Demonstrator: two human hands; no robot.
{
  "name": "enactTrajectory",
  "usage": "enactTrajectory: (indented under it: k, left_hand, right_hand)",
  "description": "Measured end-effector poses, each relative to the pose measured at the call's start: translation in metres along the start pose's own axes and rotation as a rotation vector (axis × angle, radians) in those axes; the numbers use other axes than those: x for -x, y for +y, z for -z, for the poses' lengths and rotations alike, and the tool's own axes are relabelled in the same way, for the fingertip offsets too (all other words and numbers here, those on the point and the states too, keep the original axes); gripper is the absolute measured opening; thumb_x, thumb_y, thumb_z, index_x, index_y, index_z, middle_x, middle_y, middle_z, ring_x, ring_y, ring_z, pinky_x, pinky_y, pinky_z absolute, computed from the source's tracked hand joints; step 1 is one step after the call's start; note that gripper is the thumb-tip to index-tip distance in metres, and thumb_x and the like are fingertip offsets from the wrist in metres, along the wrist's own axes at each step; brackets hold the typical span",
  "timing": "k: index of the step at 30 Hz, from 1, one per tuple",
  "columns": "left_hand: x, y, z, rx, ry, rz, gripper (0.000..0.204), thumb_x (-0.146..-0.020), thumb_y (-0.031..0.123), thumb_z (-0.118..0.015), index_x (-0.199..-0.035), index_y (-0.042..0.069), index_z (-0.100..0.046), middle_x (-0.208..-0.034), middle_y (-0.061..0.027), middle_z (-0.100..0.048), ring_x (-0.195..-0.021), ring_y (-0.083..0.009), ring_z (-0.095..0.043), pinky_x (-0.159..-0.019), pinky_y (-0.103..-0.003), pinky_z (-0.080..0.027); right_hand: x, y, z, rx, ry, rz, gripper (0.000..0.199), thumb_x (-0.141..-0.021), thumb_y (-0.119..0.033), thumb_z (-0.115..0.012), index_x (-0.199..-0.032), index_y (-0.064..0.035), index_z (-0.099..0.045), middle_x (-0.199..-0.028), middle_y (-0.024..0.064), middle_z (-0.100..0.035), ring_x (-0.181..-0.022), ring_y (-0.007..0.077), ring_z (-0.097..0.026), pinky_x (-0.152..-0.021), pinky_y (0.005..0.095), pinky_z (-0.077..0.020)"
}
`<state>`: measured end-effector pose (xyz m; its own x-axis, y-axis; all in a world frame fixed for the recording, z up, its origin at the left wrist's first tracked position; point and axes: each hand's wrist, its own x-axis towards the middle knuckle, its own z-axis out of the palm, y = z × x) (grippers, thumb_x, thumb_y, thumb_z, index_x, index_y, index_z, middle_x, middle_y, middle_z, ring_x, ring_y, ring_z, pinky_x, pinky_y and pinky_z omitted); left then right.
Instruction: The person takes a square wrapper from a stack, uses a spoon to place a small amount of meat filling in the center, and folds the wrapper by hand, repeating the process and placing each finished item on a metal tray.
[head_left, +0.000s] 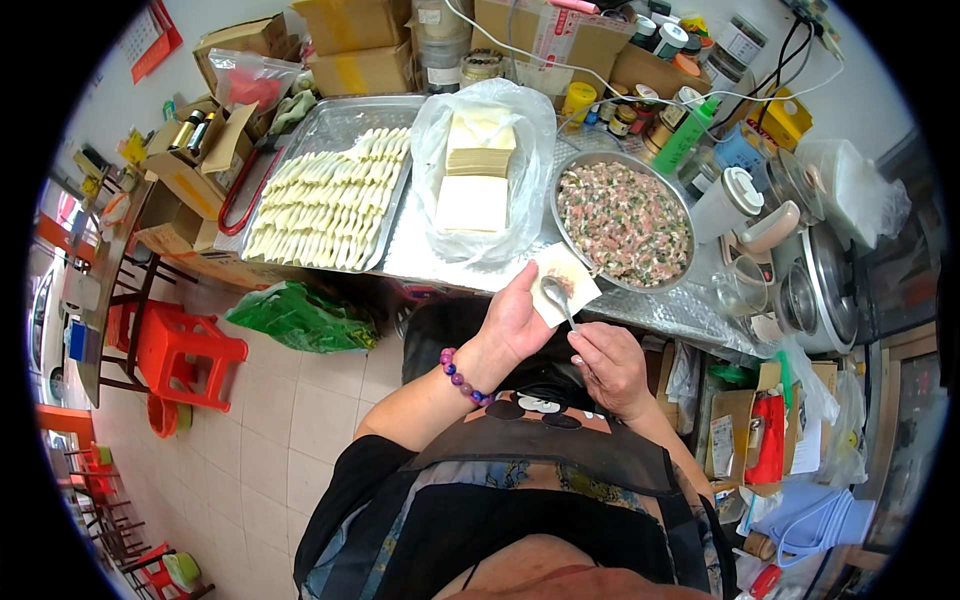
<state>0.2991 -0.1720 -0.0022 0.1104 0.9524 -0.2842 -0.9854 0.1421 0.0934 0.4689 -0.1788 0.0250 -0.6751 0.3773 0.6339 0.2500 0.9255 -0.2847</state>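
Fingers (526, 274) of the left hand (508, 325) are supporting a pale square wrapper (579, 283) by the surface's (485, 275) near edge, while those of the right hand (612, 368) are pinching a metal spoon (555, 290) whose tip is lying on the wrapper. Just beyond, a round metal bowl (648, 289) of chopped filling (625, 225) is sitting toward the right along that edge. Stacked wrappers (474, 200) are resting in a clear plastic bag (535, 125) mid-surface, and rows of pale dumplings (325, 205) are filling much of a metal tray (340, 112) toward the left end.
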Motion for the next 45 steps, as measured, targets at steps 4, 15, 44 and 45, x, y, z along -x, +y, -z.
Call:
enactTrajectory:
  k: [4,15,44,45]
  left_hand:
    - [0.0,0.005,0.009,-0.013,-0.004,0.0,0.041,-0.1,0.028,-0.031,-0.129,0.0,-0.039,-0.125,-0.0143,-0.051,-0.117,-0.0275,-0.048,-0.104,-0.043,-0.035]
    - [0.025,0.012,0.003,-0.137,-0.174,0.198,0.043,-0.099,0.025,-0.031,-0.132,-0.002,-0.035,-0.129,-0.017,-0.047,-0.119,-0.03,-0.048,-0.103,-0.045,-0.037]
    - [0.0,-0.01,-0.002,-0.101,-0.061,0.161,0.041,-0.1,0.025,-0.029,-0.131,-0.001,-0.036,-0.128,-0.0161,-0.048,-0.119,-0.029,-0.048,-0.102,-0.044,-0.038]
    - [0.001,-0.011,-0.004,-0.108,-0.072,0.169,0.041,-0.1,0.025,-0.029,-0.131,-0.001,-0.037,-0.128,-0.0159,-0.048,-0.119,-0.0289,-0.048,-0.102,-0.044,-0.038]
  right_hand:
    - [-0.004,0.002,0.005,-0.004,0.036,0.016,0.03,-0.072,-0.004,-0.067,-0.101,-0.0022,-0.062,-0.097,0.0118,-0.062,-0.088,0.0301,-0.061,-0.072,0.038,-0.0483]
    - [0.012,0.013,0.007,-0.836,0.23,-0.774,0.024,-0.095,-0.016,-0.048,-0.1,0.0041,-0.061,-0.092,0.0128,-0.066,-0.086,0.0177,-0.061,-0.081,0.0296,-0.0468]
    - [0.002,0.027,0.033,-0.003,0.361,-0.257,0.01,-0.083,0.0,-0.056,-0.091,-0.0003,-0.062,-0.087,0.0129,-0.063,-0.081,0.0289,-0.059,-0.075,0.0355,-0.0467]
    - [0.002,0.025,0.035,0.007,0.34,-0.235,0.01,-0.083,0.0,-0.057,-0.091,-0.0006,-0.062,-0.087,0.0129,-0.063,-0.081,0.0294,-0.059,-0.075,0.0362,-0.047]
